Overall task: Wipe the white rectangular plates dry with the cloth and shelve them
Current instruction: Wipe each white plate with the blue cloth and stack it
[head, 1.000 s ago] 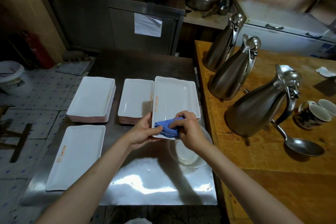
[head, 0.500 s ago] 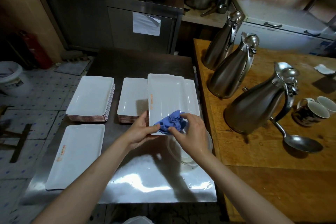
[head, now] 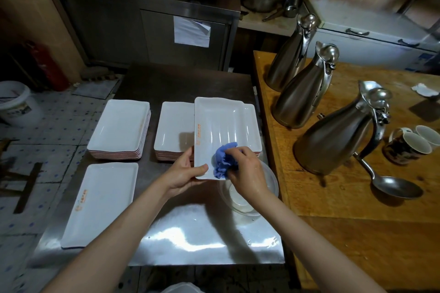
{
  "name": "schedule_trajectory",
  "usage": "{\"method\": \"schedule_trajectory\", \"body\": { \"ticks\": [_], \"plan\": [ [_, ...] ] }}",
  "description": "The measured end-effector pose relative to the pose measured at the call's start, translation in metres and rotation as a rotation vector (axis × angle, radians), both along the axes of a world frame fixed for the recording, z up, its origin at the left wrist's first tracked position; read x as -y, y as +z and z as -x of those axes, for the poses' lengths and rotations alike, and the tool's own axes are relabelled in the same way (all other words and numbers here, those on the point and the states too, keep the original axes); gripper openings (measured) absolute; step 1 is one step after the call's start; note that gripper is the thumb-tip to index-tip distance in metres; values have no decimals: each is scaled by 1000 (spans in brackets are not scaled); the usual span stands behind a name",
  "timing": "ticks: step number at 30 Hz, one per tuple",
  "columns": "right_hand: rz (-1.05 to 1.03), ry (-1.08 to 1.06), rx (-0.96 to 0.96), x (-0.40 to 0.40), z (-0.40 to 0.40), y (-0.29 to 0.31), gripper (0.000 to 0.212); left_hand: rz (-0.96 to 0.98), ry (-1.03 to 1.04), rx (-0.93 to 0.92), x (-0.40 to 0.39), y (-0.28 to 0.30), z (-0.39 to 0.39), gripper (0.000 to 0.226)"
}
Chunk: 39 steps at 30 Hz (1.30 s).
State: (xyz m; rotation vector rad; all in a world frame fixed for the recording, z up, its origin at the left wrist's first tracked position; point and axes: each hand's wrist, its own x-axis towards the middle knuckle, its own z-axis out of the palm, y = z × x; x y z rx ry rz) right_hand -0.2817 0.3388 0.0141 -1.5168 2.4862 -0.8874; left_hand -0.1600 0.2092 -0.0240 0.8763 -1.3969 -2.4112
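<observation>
My left hand (head: 184, 172) grips the near left corner of a white rectangular plate (head: 221, 123), held above the steel table (head: 190, 240). My right hand (head: 247, 173) holds a bunched blue cloth (head: 223, 159) pressed onto the plate's near end. Under the held plate lies another stack of plates (head: 252, 126). Two more plate stacks sit on the table, one at the left (head: 120, 126) and one in the middle (head: 175, 126). A single plate (head: 102, 202) lies at the near left.
A clear glass bowl (head: 247, 200) sits under my right wrist. On the wooden table (head: 357, 221) to the right stand three steel jugs (head: 333, 140), a ladle (head: 392, 185) and mugs (head: 409, 147). A steel cabinet (head: 147, 31) is behind; a white bucket (head: 16, 102) is on the floor at left.
The held plate has turned and shifted slightly left over the stack. My right hand has moved the cloth from the plate's near edge onto its inner surface.
</observation>
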Motion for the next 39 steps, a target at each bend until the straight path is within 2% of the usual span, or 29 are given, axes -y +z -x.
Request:
{"method": "schedule_trajectory", "body": {
  "ticks": [10,19,28,33,39],
  "plan": [
    [-36,68,-105,2,5,3,31,8,46,42,8,-3,-15,61],
    [84,102,17,25,-12,-3,42,0,104,74,24,-10,-55,67],
    [143,173,54,59,-38,-9,34,-6,196,113,42,-28,-124,76],
    [102,220,81,73,-61,-17,31,-7,241,156,47,-37,-171,61],
    [38,293,104,87,-84,-25,28,-56,275,239,41,-44,-219,58]
  ]
}}
